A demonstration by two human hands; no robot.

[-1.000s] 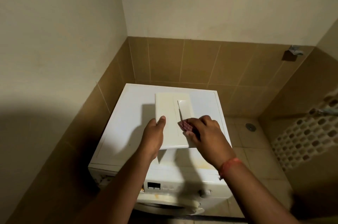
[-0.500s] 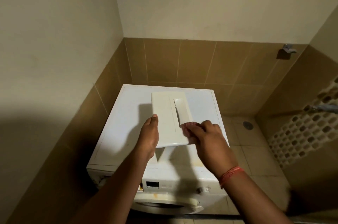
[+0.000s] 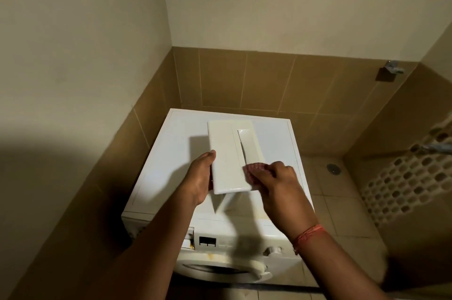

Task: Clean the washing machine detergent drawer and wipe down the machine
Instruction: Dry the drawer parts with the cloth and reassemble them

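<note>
A white detergent drawer point(image 3: 228, 153) is held above the top of the white washing machine point(image 3: 171, 153), its flat front panel facing up with a recessed handle on the right. My left hand point(image 3: 199, 177) grips the drawer's left edge, thumb on top. My right hand point(image 3: 276, 184) holds a small pink cloth point(image 3: 254, 168) and presses it on the panel's lower right corner, just below the recess. The drawer's body hangs under the panel, mostly hidden.
The machine stands in a corner of tan tiled walls. Its control panel point(image 3: 208, 241) and dial point(image 3: 271, 250) face me, the round door point(image 3: 222, 269) below. A floor drain point(image 3: 333, 168) lies to the right. A tap point(image 3: 392, 67) is on the right wall.
My right hand has slid the cloth toward the panel's lower right corner. My left hand keeps its grip on the left edge, and the view has shifted slightly.
</note>
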